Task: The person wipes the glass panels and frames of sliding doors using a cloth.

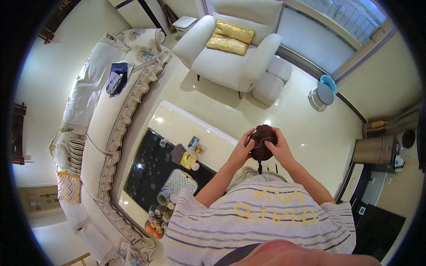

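Observation:
Both hands hold a dark reddish-brown bundle [262, 143], soft and bunched up, with a cord or strap hanging from its lower end. What exactly it is cannot be told. My left hand [242, 149] grips its left side, the thumb pressing on the front. On the opposite side, my right hand [279, 146] has its thumb on the front too. Some fingers of each hand are hidden behind the bundle, which is in the air before my striped shirt, to the right of the coffee table [186, 116].
On the table are a white perforated basket [181, 181], a yellow packet [188, 161], glass cups and fruit [150, 229]. A long sofa [103, 116] runs along the left. An armchair [219, 65] with gold cushions stands ahead; a lidded bin [323, 94] is farther right.

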`<state>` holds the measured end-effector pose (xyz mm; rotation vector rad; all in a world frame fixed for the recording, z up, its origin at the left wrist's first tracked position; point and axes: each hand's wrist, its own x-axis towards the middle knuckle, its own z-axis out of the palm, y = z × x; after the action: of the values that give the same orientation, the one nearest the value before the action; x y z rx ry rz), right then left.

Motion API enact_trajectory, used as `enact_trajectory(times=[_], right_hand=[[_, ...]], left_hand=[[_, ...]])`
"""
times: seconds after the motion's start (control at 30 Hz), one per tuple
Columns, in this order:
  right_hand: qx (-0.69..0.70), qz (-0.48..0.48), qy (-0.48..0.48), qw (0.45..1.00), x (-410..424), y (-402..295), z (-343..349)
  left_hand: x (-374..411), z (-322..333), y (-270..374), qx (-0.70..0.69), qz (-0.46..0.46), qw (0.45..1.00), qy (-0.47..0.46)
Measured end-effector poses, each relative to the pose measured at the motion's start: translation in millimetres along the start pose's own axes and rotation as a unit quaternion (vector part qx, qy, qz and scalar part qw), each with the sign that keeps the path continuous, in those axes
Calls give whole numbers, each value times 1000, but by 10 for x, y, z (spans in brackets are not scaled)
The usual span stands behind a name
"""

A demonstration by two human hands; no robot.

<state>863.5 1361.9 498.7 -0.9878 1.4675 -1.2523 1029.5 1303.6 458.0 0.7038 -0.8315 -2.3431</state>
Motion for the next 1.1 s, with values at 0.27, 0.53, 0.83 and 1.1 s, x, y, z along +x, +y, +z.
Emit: enact_trajectory(times=[0.27, 0.53, 0.83, 1.1], right_hand=[[163, 198, -98, 962, 2084, -304, -244], [158, 295, -236, 912, 4195, -472, 263], [139, 190, -272, 933, 6275, -767, 1601], [130, 149, -226, 954, 7611, -818, 3323]], left_hand=[[1588, -296, 1022, 115, 143, 972, 145], [2704, -982, 2235, 262, 220, 908, 241], [3361, -2091, 3568, 187, 260, 876, 361], [3544, -3662, 5070, 1, 119, 934, 337]])
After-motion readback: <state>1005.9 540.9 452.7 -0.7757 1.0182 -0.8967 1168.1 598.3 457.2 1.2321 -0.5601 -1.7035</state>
